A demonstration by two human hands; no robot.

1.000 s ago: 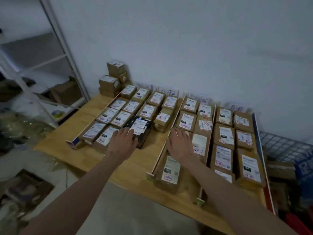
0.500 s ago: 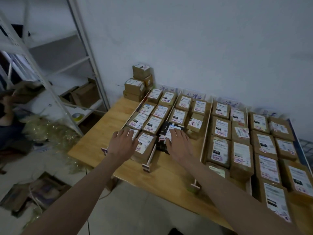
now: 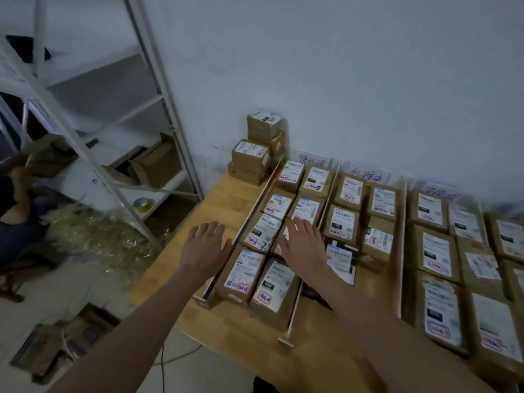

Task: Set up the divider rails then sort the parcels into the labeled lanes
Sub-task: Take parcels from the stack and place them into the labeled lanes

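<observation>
Left hand (image 3: 204, 245) lies flat, fingers (image 3: 198, 230) spread and holding nothing, on the bench (image 3: 226, 199) just outside the leftmost rail (image 3: 249, 219). Right hand (image 3: 304, 246), also open and empty, rests palm-down on parcels (image 3: 262, 232) in the first lane, fingertips over a label

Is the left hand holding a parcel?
No. The left hand is open and flat on the bare table, just outside the leftmost rail.
</observation>
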